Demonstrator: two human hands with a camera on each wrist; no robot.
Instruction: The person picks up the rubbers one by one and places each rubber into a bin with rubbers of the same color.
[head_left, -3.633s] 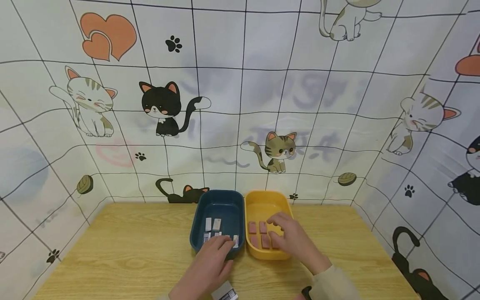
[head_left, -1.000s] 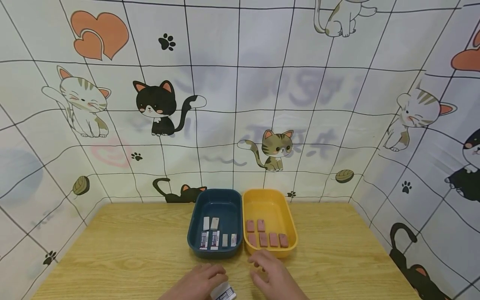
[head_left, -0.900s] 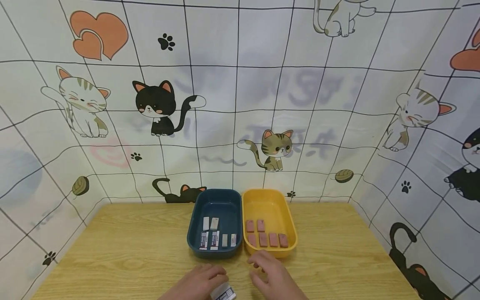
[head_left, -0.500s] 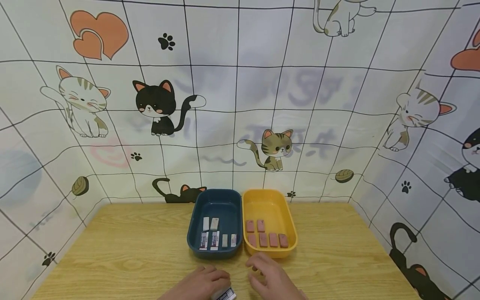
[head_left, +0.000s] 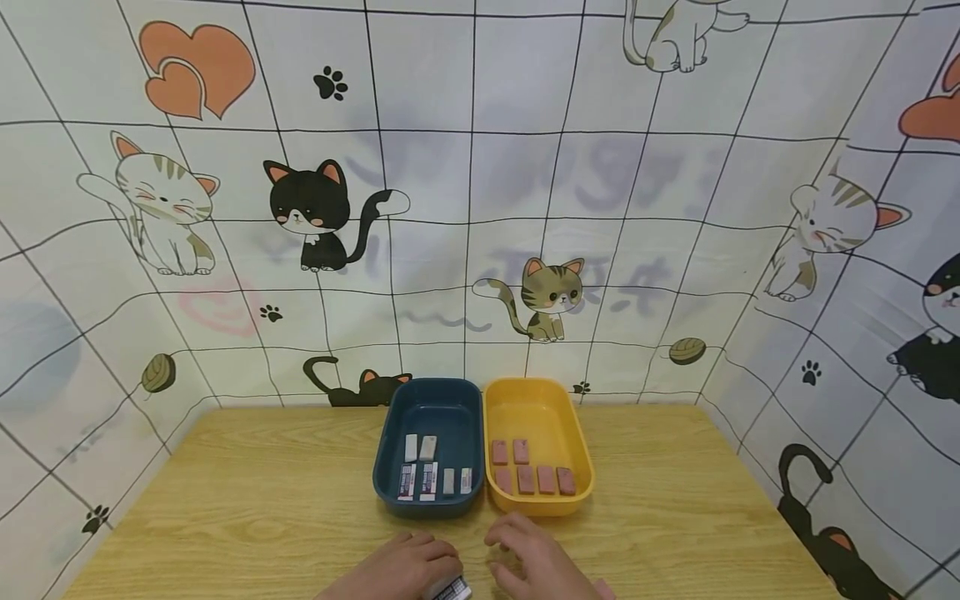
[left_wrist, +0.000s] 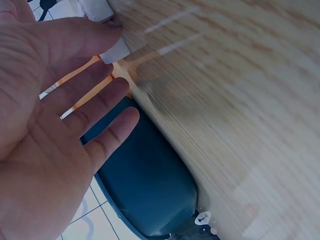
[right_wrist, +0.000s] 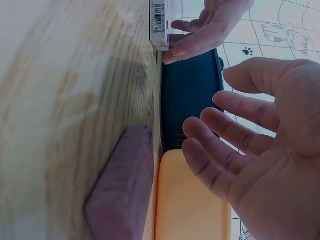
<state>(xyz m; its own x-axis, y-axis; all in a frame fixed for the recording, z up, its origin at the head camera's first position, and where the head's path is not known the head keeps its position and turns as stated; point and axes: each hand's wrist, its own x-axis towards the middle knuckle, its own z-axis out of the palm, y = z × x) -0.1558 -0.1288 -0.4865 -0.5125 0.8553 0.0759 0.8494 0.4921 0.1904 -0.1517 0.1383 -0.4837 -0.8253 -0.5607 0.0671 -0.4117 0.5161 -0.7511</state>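
Observation:
My left hand (head_left: 408, 567) is over a white eraser (head_left: 454, 590) with a printed sleeve, lying near the front of the table. In the left wrist view my thumb and fingers are loosely extended, the thumb crossing in front of the white block (left_wrist: 117, 51); contact is hard to judge. My right hand (head_left: 536, 558) hovers in front of the yellow tray with relaxed, parted fingers and nothing in it. Beside it on the table is a pink eraser (right_wrist: 122, 192), mostly hidden in the head view. The white eraser's barcode side (right_wrist: 159, 22) shows in the right wrist view.
A dark blue tray (head_left: 427, 417) holds several white erasers (head_left: 428, 482) in two rows. Touching its right side, a yellow tray (head_left: 536, 412) has several pink erasers (head_left: 546, 480). A cat-print cloth (head_left: 420, 100) hangs behind and beside the wooden table (head_left: 285, 492).
Both hands have drawn back from the trays toward the table's front. The left one has since shifted slightly over the white eraser; the right one has edged left.

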